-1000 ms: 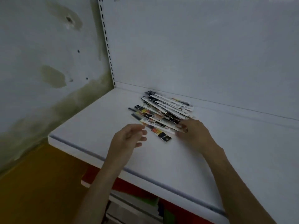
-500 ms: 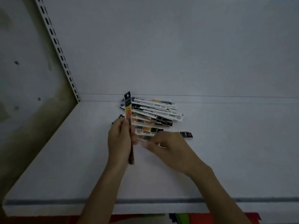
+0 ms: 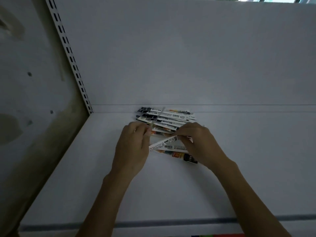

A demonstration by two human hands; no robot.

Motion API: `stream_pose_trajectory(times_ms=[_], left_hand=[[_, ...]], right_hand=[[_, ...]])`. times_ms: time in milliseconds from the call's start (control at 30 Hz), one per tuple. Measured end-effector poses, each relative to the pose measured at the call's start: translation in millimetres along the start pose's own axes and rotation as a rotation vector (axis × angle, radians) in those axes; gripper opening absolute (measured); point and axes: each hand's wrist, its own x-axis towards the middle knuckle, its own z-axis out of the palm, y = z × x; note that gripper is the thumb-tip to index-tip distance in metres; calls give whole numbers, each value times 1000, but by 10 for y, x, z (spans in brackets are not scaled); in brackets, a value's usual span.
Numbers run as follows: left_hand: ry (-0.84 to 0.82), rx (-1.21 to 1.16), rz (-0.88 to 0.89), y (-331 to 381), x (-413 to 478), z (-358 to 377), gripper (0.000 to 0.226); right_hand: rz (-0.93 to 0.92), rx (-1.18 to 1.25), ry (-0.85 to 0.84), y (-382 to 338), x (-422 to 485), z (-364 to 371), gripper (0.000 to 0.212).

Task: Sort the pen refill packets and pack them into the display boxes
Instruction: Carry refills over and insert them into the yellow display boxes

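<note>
A loose pile of long, narrow pen refill packets (image 3: pixel 168 118) lies on the white shelf (image 3: pixel 171 189) against its back panel. My left hand (image 3: pixel 132 148) grips one thin packet (image 3: pixel 157 117) that sticks up and away, seen edge-on and blurred. My right hand (image 3: pixel 199 142) pinches the end of a white packet with barcodes (image 3: pixel 163 143), which slants down to the left. Under it lie two more packets, one with an orange and black end (image 3: pixel 183 155). No display box is in view.
A slotted upright rail (image 3: pixel 71 60) runs down the left corner where the shelf meets a stained side wall (image 3: pixel 25 100). The shelf's front edge (image 3: pixel 171 224) has a grey strip. Coloured goods (image 3: pixel 217 235) peek out below it.
The view has come closer to the pile. My left hand's packet has tilted from upright to leaning right. My right hand has lifted a white packet by its end.
</note>
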Motion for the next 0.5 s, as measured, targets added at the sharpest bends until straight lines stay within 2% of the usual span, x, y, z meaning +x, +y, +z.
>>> stream_pose_trajectory(times_ms=[67, 100, 133, 200, 267, 333, 433, 500], left_hand=[[-185, -35, 87, 19, 31, 11, 30], [-292, -90, 59, 32, 35, 22, 30], [-389, -158, -10, 46, 28, 33, 28], [-457, -258, -168, 21, -2, 62, 29], [-434, -335, -270, -32, -14, 39, 28], [-384, -345, -288, -72, -15, 6, 21], [-259, -306, -228, -64, 11, -16, 9], [-165, -273, -158, -37, 18, -39, 18]], right_hand=[[-58, 58, 31, -80, 18, -80, 21], [-53, 82, 59, -102, 18, -105, 20], [-6, 111, 80, -108, 10, -131, 20], [152, 117, 48, -33, -60, -176, 34], [341, -61, -161, 143, -173, -239, 48], [474, -197, -342, 251, -254, -291, 40], [461, -267, -322, 260, -268, -277, 23], [414, -299, -254, 233, -248, -256, 23]])
